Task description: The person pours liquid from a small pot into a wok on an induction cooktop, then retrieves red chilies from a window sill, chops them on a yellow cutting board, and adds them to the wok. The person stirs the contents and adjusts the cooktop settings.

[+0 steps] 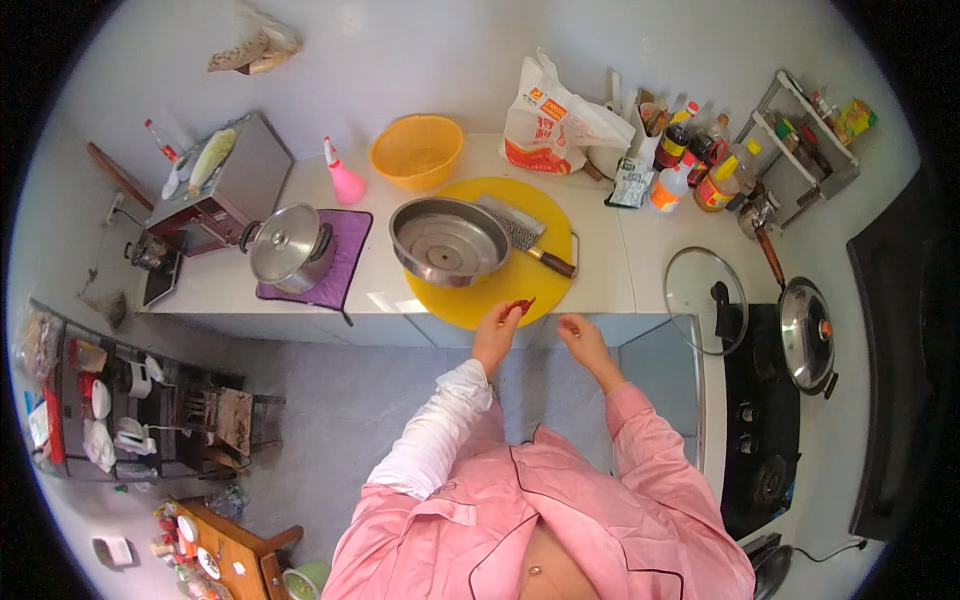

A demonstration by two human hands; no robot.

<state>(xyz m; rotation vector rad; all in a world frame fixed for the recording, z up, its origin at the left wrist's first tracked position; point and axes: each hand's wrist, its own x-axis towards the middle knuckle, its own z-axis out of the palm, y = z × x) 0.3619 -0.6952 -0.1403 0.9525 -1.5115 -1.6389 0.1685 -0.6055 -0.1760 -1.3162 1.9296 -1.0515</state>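
My left hand (496, 334) pinches a dried red chili (526, 305) above the front edge of the round yellow cutting board (439, 304). To its right, my right hand (583, 340) is raised in front of the counter edge, with a small reddish piece (568, 325) between thumb and fingers. Behind my left hand, a round metal basin (450, 241) rests on the board. A cleaver (525, 234) with a dark wooden handle lies on the board, partly hidden behind the basin.
Left of the board, a lidded steel pot (289, 251) stands on a purple cloth (349, 247). Behind are a yellow plastic basket (417, 150), a pink spray bottle (347, 182) and a white bag (536, 124). Bottles (716, 187), a glass lid (694, 300) and a lidded wok (806, 337) are at right.
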